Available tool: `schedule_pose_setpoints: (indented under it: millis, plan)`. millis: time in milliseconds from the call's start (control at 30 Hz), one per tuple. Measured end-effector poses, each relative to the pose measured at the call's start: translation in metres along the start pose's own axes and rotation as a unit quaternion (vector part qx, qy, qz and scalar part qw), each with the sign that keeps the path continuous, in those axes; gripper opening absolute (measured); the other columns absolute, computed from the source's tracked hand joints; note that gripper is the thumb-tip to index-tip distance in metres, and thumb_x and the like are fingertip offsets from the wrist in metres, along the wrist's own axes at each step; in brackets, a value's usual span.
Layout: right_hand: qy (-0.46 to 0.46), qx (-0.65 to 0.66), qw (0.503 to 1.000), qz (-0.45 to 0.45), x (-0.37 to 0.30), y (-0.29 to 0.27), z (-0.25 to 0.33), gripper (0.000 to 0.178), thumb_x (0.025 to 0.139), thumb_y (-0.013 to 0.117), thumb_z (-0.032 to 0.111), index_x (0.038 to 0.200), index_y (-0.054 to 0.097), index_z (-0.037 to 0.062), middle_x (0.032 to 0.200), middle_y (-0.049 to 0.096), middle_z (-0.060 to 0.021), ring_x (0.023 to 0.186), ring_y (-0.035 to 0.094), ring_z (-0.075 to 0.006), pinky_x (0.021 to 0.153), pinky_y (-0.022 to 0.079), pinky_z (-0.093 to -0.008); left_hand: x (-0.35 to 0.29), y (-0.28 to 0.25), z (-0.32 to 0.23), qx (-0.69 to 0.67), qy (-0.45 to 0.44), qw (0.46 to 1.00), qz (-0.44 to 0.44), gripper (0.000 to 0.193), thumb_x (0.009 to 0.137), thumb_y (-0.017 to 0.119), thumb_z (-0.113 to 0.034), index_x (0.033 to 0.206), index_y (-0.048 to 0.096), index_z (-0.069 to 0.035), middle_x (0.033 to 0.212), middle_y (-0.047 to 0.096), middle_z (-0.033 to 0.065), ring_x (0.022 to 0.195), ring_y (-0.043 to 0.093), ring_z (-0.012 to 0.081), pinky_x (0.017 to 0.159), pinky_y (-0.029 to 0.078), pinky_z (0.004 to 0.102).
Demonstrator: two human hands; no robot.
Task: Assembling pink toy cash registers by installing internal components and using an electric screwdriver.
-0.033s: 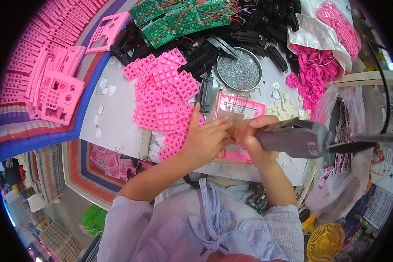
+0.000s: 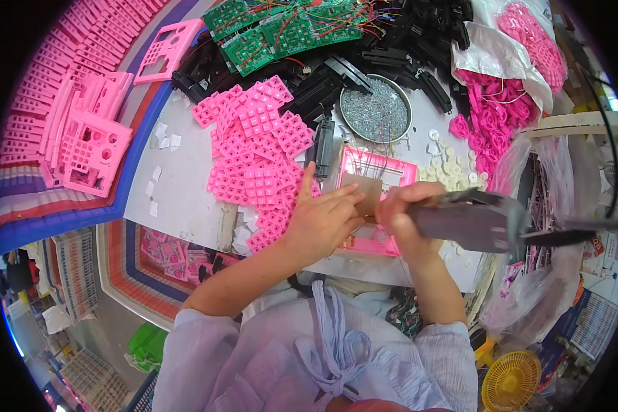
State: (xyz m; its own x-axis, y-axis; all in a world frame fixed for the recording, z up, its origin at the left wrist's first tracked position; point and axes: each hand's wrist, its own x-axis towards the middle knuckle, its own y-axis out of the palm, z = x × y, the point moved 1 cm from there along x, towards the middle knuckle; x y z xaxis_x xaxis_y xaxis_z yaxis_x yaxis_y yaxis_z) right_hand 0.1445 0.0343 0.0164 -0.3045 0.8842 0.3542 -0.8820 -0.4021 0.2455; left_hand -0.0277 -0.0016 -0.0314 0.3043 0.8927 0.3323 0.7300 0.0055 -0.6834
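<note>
My right hand (image 2: 412, 216) is wrapped round a dark grey electric screwdriver (image 2: 468, 223), held sideways over the bench with its black cord running off to the right. Its tip is hidden behind my fingers. Below it lies an open pink plastic case (image 2: 408, 170), wires inside, with a brown board (image 2: 368, 191) across its middle. My left hand (image 2: 323, 223) reaches over the case's left side with fingers stretched and apart. Some fingertips lie at the board's edge, while the index finger points toward a black plastic part (image 2: 324, 147).
Pink keypads (image 2: 257, 151) are heaped left of the case. Behind it stand a round bowl of screws (image 2: 350, 127), black plastic parts and green circuit boards (image 2: 281, 41). White round pieces (image 2: 450, 165) and pink coiled cords (image 2: 494, 123) lie to the right. Pink panels (image 2: 96, 154) fill the far left.
My right hand and the screwdriver have shifted slightly to the right, showing more of the board and case. My left hand stays in place.
</note>
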Motion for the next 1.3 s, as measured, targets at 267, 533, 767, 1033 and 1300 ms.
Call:
schedule_pose_setpoints:
  millis: [267,533,767,1033,1300]
  plan:
    - [-0.006,0.008,0.998,-0.070,0.020,-0.013,-0.004,0.030,0.087,0.067,-0.002,0.111,0.049,0.0014,0.081,0.061,-0.0093,0.067,0.059,-0.0133,0.061,0.051,-0.0277,-0.001,-0.007,-0.003,0.139,0.060,0.984,0.097,0.023,0.086,0.069,-0.019,0.106,0.064,-0.010,0.123,0.068,0.0006,0.129,0.056,0.0141,0.117,0.015,0.0637]
    - [-0.017,-0.075,0.996,-0.039,0.020,-0.015,-0.018,0.026,0.087,0.064,-0.004,0.106,0.047,0.0026,0.081,0.058,-0.0087,0.068,0.055,-0.0140,0.063,0.049,-0.0288,-0.001,-0.005,-0.005,0.132,0.048,0.988,0.068,0.026,0.086,0.070,-0.020,0.108,0.065,-0.009,0.121,0.069,-0.0004,0.126,0.058,0.0142,0.117,0.018,0.0612]
    - [-0.006,-0.168,0.985,-0.035,0.024,-0.011,-0.010,0.031,0.088,0.066,0.001,0.109,0.044,0.0073,0.071,0.052,-0.0064,0.059,0.047,-0.0152,0.055,0.046,-0.0339,0.001,-0.005,-0.003,0.046,0.040,0.998,0.001,0.014,0.081,0.076,-0.022,0.086,0.067,-0.012,0.112,0.072,0.0017,0.118,0.063,0.0156,0.116,0.020,0.0635]
    - [-0.035,0.097,0.994,0.049,0.020,0.011,0.029,0.036,0.092,0.067,0.010,0.116,0.040,0.0069,0.066,0.052,-0.0055,0.058,0.049,-0.0163,0.057,0.047,-0.0351,0.006,-0.005,-0.009,-0.037,0.056,0.993,-0.095,0.015,0.079,0.079,-0.020,0.087,0.068,-0.012,0.094,0.074,0.0019,0.098,0.071,0.0165,0.118,0.015,0.0651]
    - [-0.038,0.122,0.991,0.027,0.015,0.012,0.037,0.034,0.092,0.066,0.011,0.115,0.041,0.0076,0.066,0.051,-0.0047,0.057,0.048,-0.0156,0.057,0.046,-0.0349,0.017,-0.011,-0.014,-0.064,0.080,0.992,-0.069,0.015,0.077,0.080,-0.017,0.084,0.069,-0.011,0.087,0.073,0.0016,0.090,0.072,0.0174,0.118,0.018,0.0617]
